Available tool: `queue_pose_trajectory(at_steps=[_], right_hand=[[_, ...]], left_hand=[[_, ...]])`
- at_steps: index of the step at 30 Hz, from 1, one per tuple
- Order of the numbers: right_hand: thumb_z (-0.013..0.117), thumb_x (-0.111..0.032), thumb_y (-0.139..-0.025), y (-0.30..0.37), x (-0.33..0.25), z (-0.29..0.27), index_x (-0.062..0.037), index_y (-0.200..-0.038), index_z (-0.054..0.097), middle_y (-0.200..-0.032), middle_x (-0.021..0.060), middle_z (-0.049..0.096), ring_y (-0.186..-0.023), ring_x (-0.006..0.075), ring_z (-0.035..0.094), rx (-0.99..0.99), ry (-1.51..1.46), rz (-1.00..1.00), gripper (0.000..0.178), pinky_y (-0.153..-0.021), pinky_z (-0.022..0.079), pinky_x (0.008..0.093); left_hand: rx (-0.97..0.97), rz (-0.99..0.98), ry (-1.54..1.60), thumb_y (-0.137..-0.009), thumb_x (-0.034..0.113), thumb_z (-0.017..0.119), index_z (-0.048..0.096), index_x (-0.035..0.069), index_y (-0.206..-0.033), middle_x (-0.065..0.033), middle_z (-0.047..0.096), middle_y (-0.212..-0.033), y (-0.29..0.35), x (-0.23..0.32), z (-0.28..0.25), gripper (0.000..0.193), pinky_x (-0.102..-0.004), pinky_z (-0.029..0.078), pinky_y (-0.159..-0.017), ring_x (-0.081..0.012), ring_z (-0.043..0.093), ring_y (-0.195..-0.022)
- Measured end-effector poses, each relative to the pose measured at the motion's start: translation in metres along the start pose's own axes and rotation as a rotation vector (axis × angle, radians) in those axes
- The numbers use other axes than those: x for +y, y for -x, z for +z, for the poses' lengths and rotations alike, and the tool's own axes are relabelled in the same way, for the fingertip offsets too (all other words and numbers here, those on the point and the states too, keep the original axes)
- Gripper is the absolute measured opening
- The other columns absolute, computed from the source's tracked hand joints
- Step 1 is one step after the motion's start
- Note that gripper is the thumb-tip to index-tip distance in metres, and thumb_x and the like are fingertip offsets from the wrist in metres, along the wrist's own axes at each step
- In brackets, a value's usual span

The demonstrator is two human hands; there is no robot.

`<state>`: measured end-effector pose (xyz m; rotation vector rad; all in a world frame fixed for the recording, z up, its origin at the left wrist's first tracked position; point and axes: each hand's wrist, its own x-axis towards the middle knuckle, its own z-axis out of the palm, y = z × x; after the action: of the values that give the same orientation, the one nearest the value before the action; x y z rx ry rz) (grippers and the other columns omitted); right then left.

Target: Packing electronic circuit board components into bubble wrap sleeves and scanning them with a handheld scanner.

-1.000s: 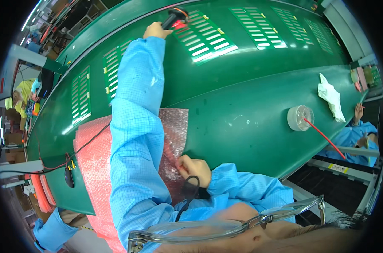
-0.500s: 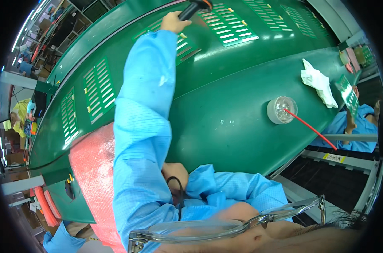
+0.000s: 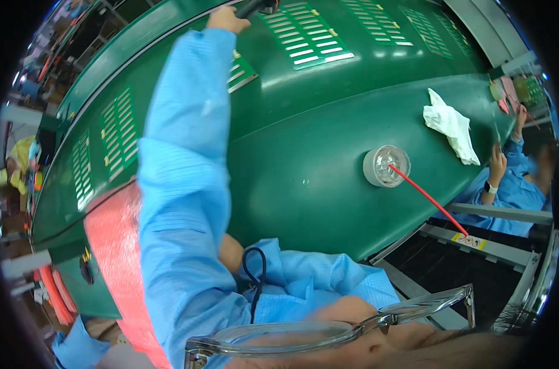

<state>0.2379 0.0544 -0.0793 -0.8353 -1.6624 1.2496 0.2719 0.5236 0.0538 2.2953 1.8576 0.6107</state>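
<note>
My left arm, in a blue sleeve, reaches far across the green work surface. At its end my left hand (image 3: pixel 228 20) is closed round the handle of a black handheld scanner (image 3: pixel 256 7), whose head is partly cut off by the view's edge. Just below it lies a green circuit board panel (image 3: pixel 241 72), half covered by my arm. Another panel with white strips (image 3: pixel 305 37) lies to the right of the scanner. My right forearm is bent across my body. Only the back part of my right hand (image 3: pixel 231 253) shows beside the left sleeve; its fingers are hidden.
A clear cup (image 3: pixel 378 167) with a red stick (image 3: pixel 428 200) stands right of centre, near a white cloth (image 3: pixel 453 126). Pink foam sheet (image 3: pixel 116 240) covers the near left. A black cable (image 3: pixel 88 215) crosses there. A co-worker's hand (image 3: pixel 496 165) shows at right.
My left hand has moved slightly farther away with the scanner. The whole view has shifted, so things appear farther left. At right, the co-worker's hands and green board have changed position.
</note>
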Motion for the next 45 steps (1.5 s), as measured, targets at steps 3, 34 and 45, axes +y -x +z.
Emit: queue_pose_trajectory(at_steps=[3, 34, 45], right_hand=[[0.053, -0.013, -0.082, -0.013, -0.035, -0.013, -0.0046, -0.092, 0.045, -0.067, 0.017, 0.058, -0.06, 0.0374, 0.058, 0.147, -0.005, 0.23, 0.016, -0.053, 0.046, 0.0418], [0.073, -0.022, -0.071, -0.352, 0.05, -0.191, -0.001, -0.097, 0.059, -0.087, 0.0075, 0.061, -0.076, 0.0172, 0.058, 0.039, 0.18, 0.567, 0.036, -0.062, 0.047, 0.034], [0.063, -0.015, -0.081, -0.215, -0.189, -0.234, -0.0075, -0.095, 0.055, -0.076, -0.001, 0.059, -0.066, 0.0067, 0.056, -0.063, 0.071, 0.216, 0.018, -0.059, 0.046, 0.0237]], left_hand=[[-0.001, 0.224, -0.304, -0.069, 0.028, 0.068, 0.059, 0.003, -0.107, -0.0169, 0.063, -0.095, 0.079, -0.041, -0.146, 0.046, -0.0365, 0.047, -0.077, -0.0284, 0.062, -0.087], [0.404, -0.326, -0.378, -0.07, 0.022, 0.068, 0.047, -0.003, -0.114, -0.0214, 0.05, -0.108, 0.558, -0.114, -0.2, 0.056, -0.0491, 0.033, -0.091, -0.0386, 0.045, -0.104], [0.016, 0.018, -0.033, -0.072, 0.011, 0.051, 0.047, 0.004, -0.109, -0.0167, 0.045, -0.113, 0.578, -0.019, -0.095, 0.038, -0.0478, 0.037, -0.09, -0.0342, 0.041, -0.112]])
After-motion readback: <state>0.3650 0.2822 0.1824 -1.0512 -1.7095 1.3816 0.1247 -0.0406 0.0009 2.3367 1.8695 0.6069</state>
